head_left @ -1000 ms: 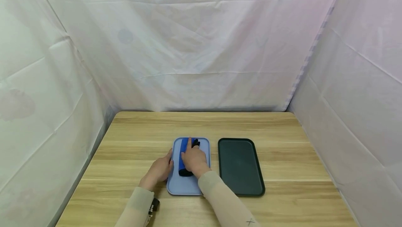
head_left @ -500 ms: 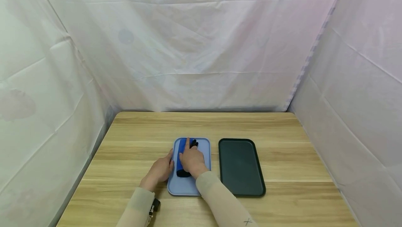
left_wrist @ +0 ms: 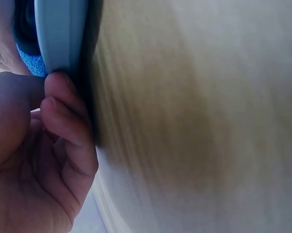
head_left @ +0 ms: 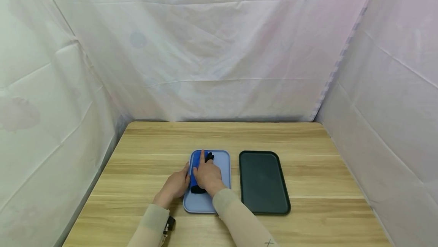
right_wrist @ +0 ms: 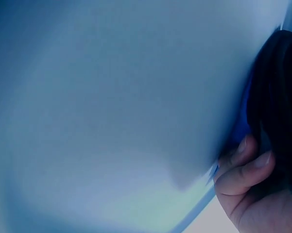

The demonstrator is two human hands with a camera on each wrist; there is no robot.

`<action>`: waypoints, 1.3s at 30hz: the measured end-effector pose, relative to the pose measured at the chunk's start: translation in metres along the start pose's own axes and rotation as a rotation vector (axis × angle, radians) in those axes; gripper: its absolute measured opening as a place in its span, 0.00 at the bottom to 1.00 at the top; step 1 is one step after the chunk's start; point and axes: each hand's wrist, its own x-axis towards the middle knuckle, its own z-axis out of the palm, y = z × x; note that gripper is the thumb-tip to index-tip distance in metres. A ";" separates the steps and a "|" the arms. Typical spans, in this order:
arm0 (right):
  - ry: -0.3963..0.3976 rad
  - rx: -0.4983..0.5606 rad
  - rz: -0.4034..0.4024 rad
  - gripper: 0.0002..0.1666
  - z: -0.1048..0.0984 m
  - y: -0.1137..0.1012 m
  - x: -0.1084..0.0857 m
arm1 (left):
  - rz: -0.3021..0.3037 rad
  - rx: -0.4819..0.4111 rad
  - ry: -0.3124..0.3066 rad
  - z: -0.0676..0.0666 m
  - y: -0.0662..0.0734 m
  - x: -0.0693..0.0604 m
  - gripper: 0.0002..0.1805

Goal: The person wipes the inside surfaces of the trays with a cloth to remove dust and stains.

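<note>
A rolled bundle of blue and black cloth [head_left: 194,165] lies lengthwise on the left side of a light blue tray [head_left: 224,163]. My right hand [head_left: 208,174] grips the bundle from above, index finger stretched forward along it. In the right wrist view, curled fingertips [right_wrist: 265,159] rest against its black fabric [right_wrist: 282,87]. At the tray's left edge, my left hand [head_left: 176,184] holds the rim [left_wrist: 60,36], its curled fingers touching the outer side. A fuzzy blue edge of the cloth [left_wrist: 33,62] shows over that rim. My right hand hides part of the bundle.
A dark green tray [head_left: 263,182] lies just right of the light blue one on the wooden table [head_left: 318,178]. Pale curtains [head_left: 219,49] hang behind the table and along both sides. A black strap device [head_left: 169,224] sits at my left wrist.
My right hand has shifted slightly left with the cloth bundle, bringing it closer to the tray's left rim. My left hand has stayed at the rim.
</note>
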 end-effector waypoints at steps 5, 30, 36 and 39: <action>0.018 0.003 -0.005 0.49 0.001 -0.001 -0.002 | 0.011 -0.001 0.003 0.000 0.001 -0.001 0.32; 0.039 0.039 0.009 0.50 0.006 0.002 -0.010 | -0.006 -0.036 0.001 -0.001 0.003 0.001 0.32; 0.050 0.035 0.014 0.49 0.006 0.001 -0.013 | -0.009 -0.033 0.011 0.001 0.002 0.004 0.32; 0.052 0.031 0.019 0.49 0.006 0.000 -0.014 | -0.009 -0.035 0.015 0.001 0.001 0.006 0.32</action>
